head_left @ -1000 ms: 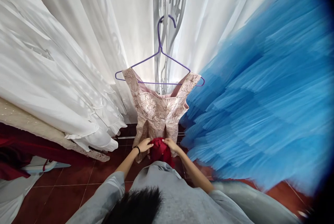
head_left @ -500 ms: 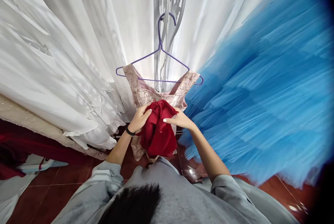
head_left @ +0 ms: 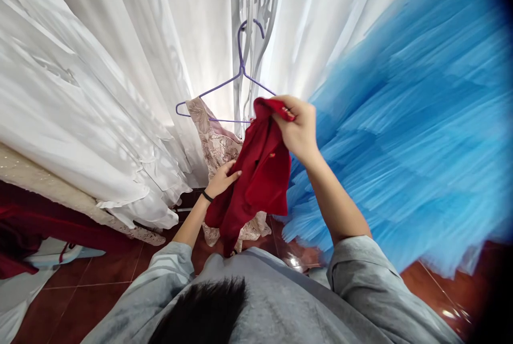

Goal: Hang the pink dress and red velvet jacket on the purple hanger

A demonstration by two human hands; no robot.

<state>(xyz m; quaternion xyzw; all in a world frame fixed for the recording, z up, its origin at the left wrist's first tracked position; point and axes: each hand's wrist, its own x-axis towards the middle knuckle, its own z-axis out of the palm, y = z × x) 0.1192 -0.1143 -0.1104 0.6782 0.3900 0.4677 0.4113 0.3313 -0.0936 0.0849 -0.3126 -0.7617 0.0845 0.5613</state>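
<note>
- White drapes [head_left: 104,93] hang in long folds on the left, with more white cloth behind the centre and to the right of it.
- A large mass of layered blue tulle [head_left: 401,135] fills the right side, close beside the person's right forearm.
- At lower left, beneath the white folds, lie a beige sparkly fabric [head_left: 60,189] and a dark red fabric [head_left: 72,226].
- The floor [head_left: 108,269] is of glossy red-brown tiles.
- In the centre stands pale scrolled metalwork [head_left: 272,7]; the hook of a purple hanger [head_left: 218,86] is up against it.
- A pale pink patterned dress [head_left: 218,146] hangs from the hanger, its left strap in plain sight.
- A red garment [head_left: 260,178] is held up in front of the dress, in the middle of the view. It blocks the sight of the dress's right side and part of the hanger, and its lower end hangs in loose folds near the person's grey shirt [head_left: 260,290].
- The right hand [head_left: 298,125] is raised and closed on the upper edge of the red garment, gripping it between thumb and fingers.
- The left hand [head_left: 220,181], below a black wristband [head_left: 207,196], is lower down at the garment's left edge, thumb and fingers partly spread; whether it pinches the cloth or only touches it cannot be told.
</note>
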